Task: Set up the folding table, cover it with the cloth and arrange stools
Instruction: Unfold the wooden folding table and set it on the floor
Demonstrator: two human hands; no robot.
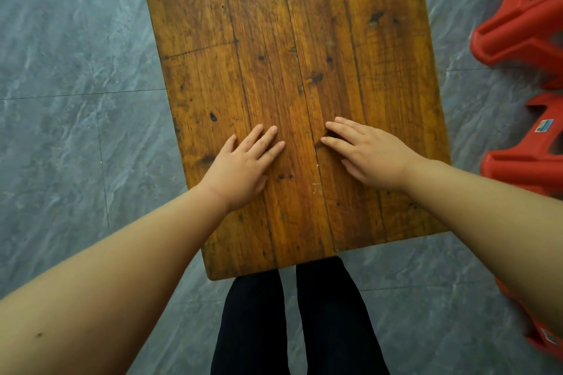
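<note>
My forearms (122, 268) reach in from the lower corners, and my legs (329, 313) in black trousers stand just behind the near edge of the folding table (289, 24). Its worn plank top lies level over the grey tiled floor (76, 100). My left hand (243, 167) rests flat on the wood, fingers (268, 135) straight and slightly spread, holding nothing. My right hand (370, 155) lies flat beside it, fingers stretched toward the centre seam between the boards, gripping nothing. The two hands are near each other but apart. Red plastic stools (518, 30) sit on the floor to my right, close to the table's edge.
</note>
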